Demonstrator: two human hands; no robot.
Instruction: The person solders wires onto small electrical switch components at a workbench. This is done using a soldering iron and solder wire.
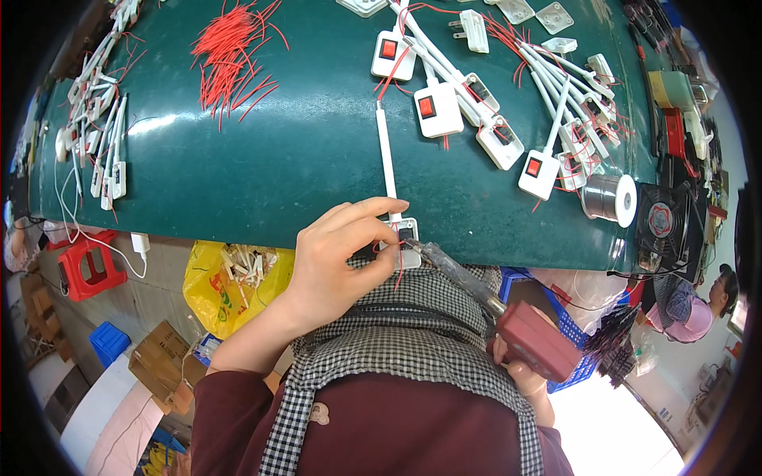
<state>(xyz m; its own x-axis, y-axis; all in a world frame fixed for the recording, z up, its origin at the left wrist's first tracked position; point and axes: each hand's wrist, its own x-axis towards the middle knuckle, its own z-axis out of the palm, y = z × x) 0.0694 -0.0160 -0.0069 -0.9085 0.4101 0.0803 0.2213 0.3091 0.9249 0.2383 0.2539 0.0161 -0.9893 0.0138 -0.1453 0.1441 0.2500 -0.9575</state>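
View: head, single. Position: worn on the person's head, above and just behind the hands, left hand [333,262] and right hand [520,369]. Facing: steeply down and forward, across the green worktop [302,151] beyond the hands. Range: close to the hands, the person's own chest filling the lower frame. Optics: wide fisheye, the worktop edge bowing toward the rim. Shared coverage: none, one view only.

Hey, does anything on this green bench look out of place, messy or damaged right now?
Nothing looks damaged. The left hand pinches a small white switch box at the table edge while the right hand holds a soldering iron to it. The loose red wires lie in a scattered heap, untidy but not spilled.
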